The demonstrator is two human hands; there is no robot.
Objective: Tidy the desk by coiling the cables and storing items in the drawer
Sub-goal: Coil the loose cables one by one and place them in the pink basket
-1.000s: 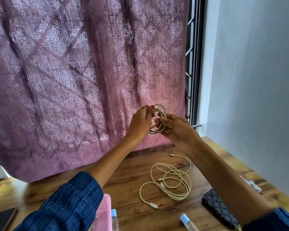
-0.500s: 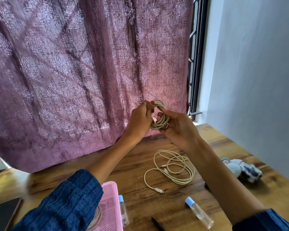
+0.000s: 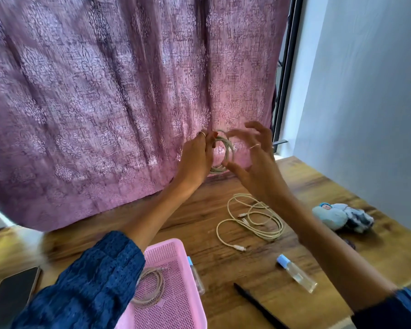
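My left hand (image 3: 196,157) grips a coiled cream cable (image 3: 226,154), held up in front of the curtain above the desk's far edge. Just to the coil's right, my right hand (image 3: 254,157) has its fingers spread and blurred; the thumb lies by the coil's lower side, contact unclear. A second cream cable (image 3: 252,219) lies in loose loops on the wooden desk (image 3: 199,224) below my hands. A pink mesh tray (image 3: 173,293) at the near edge holds a brownish coiled cable (image 3: 150,288).
A clear bottle with a blue cap (image 3: 297,273) and a black pen (image 3: 259,305) lie near right. Another small bottle (image 3: 196,276) sits beside the tray. A blue-white soft toy (image 3: 342,216) is at the right, a phone (image 3: 12,298) at the near left. A mauve curtain (image 3: 105,91) hangs behind.
My right hand has let go of the coil and spread its fingers. The view has tilted down, showing more of the tray, pen and bottle.
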